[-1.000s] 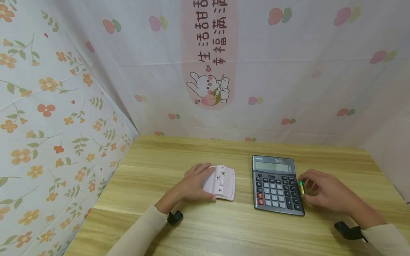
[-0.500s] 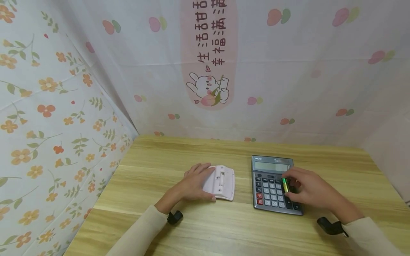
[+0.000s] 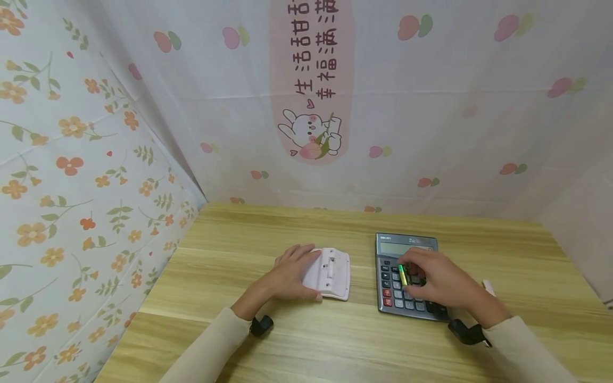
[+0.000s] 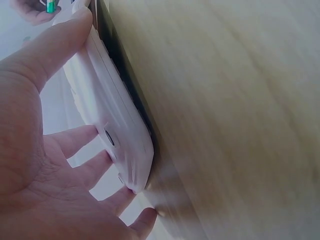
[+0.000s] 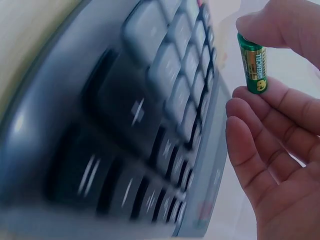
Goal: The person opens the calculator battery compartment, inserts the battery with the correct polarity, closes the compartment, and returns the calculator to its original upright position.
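Observation:
A white plastic device (image 3: 339,274) lies on the wooden table, its back with a recessed battery slot turned up. My left hand (image 3: 292,274) grips it from the left, thumb on the near edge and fingers along the far side. In the left wrist view, fingertips press the white casing (image 4: 117,110). Over the grey calculator (image 3: 387,276), my right hand (image 3: 440,279) pinches a small green and gold battery (image 3: 403,275). The right wrist view shows the battery (image 5: 254,65) held end to end between thumb and fingers, "GREENCELL" on its label, above the calculator's keys.
A small white piece (image 3: 488,288) lies on the table (image 3: 297,346) behind my right wrist, partly hidden. A printed cloth (image 3: 431,106) hangs along the table's back edge, and a floral cloth (image 3: 96,213) closes the left side.
My right hand has carried the battery leftward from the calculator's right edge to above its keys, nearer the white device. The small white piece has come into sight. My left hand stays put.

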### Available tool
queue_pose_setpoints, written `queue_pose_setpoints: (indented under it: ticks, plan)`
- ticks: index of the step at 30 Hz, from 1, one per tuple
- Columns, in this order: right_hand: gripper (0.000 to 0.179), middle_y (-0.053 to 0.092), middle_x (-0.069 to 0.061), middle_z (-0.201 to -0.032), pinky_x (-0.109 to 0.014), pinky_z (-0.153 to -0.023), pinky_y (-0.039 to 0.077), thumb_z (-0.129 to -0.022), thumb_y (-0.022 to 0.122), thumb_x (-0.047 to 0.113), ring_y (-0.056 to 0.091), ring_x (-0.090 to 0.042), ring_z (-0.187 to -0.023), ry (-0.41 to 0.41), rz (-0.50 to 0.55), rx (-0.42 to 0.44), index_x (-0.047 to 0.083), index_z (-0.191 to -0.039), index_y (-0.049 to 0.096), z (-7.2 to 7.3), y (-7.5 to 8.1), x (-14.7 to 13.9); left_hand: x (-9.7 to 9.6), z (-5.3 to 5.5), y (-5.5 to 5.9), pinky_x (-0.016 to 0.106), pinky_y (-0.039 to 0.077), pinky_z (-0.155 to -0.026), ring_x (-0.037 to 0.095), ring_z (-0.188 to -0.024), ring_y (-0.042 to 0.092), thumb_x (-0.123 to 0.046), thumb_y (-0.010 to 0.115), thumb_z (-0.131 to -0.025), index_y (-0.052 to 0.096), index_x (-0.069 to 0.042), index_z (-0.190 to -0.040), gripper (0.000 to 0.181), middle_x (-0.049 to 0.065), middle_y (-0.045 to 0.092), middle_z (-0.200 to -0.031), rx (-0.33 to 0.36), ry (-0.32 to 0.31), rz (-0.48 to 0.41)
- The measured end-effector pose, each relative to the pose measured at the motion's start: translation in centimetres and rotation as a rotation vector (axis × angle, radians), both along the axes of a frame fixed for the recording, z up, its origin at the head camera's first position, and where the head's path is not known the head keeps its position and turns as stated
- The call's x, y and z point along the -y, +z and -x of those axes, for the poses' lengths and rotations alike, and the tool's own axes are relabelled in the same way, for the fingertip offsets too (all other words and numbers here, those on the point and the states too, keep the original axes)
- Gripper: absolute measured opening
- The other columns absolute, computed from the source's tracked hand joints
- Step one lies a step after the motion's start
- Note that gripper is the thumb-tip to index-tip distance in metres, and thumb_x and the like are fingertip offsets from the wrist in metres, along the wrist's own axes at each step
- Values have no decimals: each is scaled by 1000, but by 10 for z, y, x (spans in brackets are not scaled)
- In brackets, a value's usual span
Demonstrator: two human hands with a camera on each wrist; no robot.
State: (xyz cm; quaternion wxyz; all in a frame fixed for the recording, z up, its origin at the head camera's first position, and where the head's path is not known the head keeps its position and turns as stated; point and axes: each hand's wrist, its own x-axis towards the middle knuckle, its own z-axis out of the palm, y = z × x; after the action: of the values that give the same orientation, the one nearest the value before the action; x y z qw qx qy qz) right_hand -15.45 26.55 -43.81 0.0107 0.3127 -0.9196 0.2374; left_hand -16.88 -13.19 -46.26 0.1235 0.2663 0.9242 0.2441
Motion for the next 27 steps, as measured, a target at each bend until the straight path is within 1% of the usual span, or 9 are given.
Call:
queue_pose_setpoints:
  ticks: [3, 7, 11, 16, 20, 24, 27]
  plan:
    - [43, 60, 14, -100, -28, -69, 51, -84, 91, 17, 56, -7, -83, 21, 17, -4, 10, -122, 74, 2, 0, 10, 0, 0, 0, 75, 27, -121, 51, -162, 21, -51, 93, -85, 40, -14, -171, 107, 12, 30, -179, 2, 1, -3]
    - [42, 61, 12, -100, -28, -70, 52, -83, 90, 17, 57, -9, -83, 38, 14, -9, 10, -122, 74, 3, 0, 23, 0, 0, -1, 75, 27, -121, 52, -162, 21, -51, 93, -84, 41, -14, -171, 107, 12, 30, -178, 2, 3, -7]
    - [40, 61, 11, -99, -28, -70, 51, -85, 89, 18, 57, -8, -82, 73, 26, 2, 10, -121, 74, 5, 1, 35, 0, 0, -3, 76, 27, -120, 52, -161, 22, -51, 93, -84, 41, -14, -171, 108, 12, 31, -178, -2, 4, -5]
    - [40, 61, 12, -99, -29, -74, 56, -85, 91, 16, 60, -6, -84, 103, 45, 37, 10, -121, 73, 6, -2, 48, 0, 1, -3, 76, 28, -120, 52, -161, 22, -51, 94, -83, 41, -14, -171, 110, 12, 30, -178, -10, -2, 0]
    - [43, 64, 13, -99, -29, -76, 58, -85, 91, 14, 62, -5, -86, 99, 43, 71, 8, -123, 73, 7, -4, 58, 1, 1, -3, 76, 27, -120, 52, -161, 22, -51, 94, -83, 40, -14, -171, 110, 13, 30, -178, -15, -6, -2]
    - [46, 68, 12, -98, -29, -75, 59, -86, 89, 13, 65, -5, -85, 110, 51, 99, 5, -127, 73, 10, -5, 70, 1, 1, -4, 76, 28, -120, 52, -161, 22, -50, 95, -83, 41, -14, -171, 109, 12, 30, -178, -16, -5, -3]
    - [45, 69, 12, -94, -28, -72, 58, -87, 86, 10, 65, -4, -80, 126, 65, 117, 3, -129, 71, 13, -6, 78, 1, 1, -4, 76, 28, -119, 52, -161, 23, -50, 95, -82, 41, -14, -171, 110, 13, 31, -178, -14, -3, -4]
